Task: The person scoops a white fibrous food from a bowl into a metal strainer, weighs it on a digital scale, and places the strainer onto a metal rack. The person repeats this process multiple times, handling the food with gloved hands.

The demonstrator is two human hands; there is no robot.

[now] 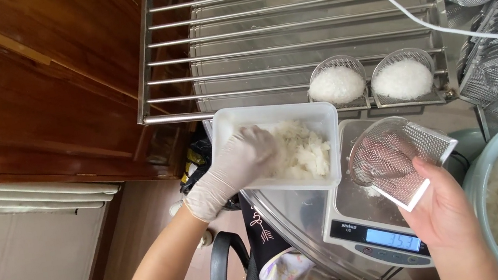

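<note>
1. Reaching into the white tub, the gloved left hand is curled down onto the shredded white food heaped inside; whether it grips any, I cannot tell.
2. Over to the bare right hand, clamped on a mesh strainer cup, tilted, just above the digital scale.
3. Behind, two filled mesh cups sit on the steel rack.
4. Far right, a big bowl holds more white shreds.

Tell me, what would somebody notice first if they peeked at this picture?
Probably the gloved left hand digging into the white tub of pale shredded food in the middle. Next, the bare right hand holding an empty mesh cup over the kitchen scale. Behind them, two filled mesh cups sit side by side on the metal rack.
</note>
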